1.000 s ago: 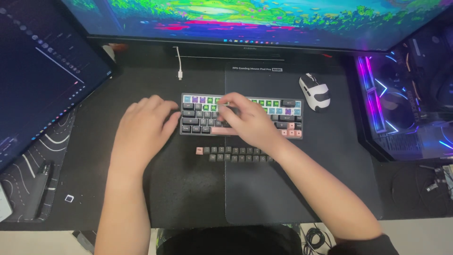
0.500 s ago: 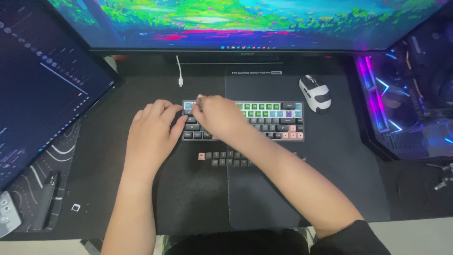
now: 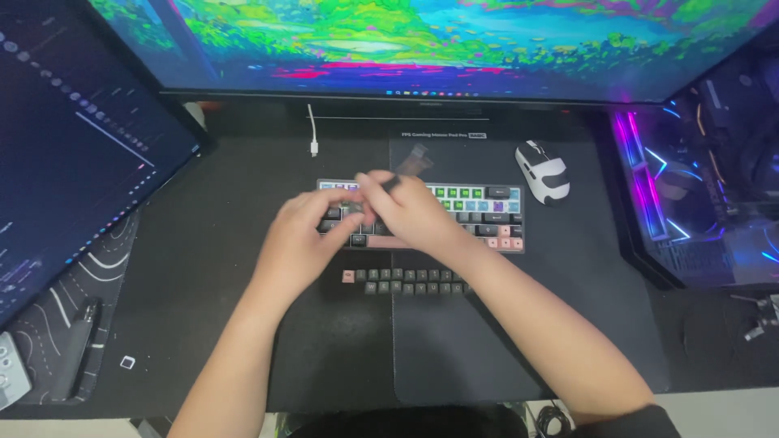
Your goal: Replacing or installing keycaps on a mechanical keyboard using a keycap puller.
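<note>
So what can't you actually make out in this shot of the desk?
- Head view: the left half of the keyboard is hidden under the left hand and right hand.
- The small dark thing at the right hand's fingertips is blurred; its kind and the grip on it cannot be told.
- The loose keys are too small to read.
- Both screens are cut off by the picture's edges.

Both forearms bare to the elbow — no watch, bands or rings visible on the left hand or right hand. No gloves. Right arm ends in a short dark sleeve at the bottom edge — black or near it. Dark clothing at the torso, detail too dim to tell.
</note>
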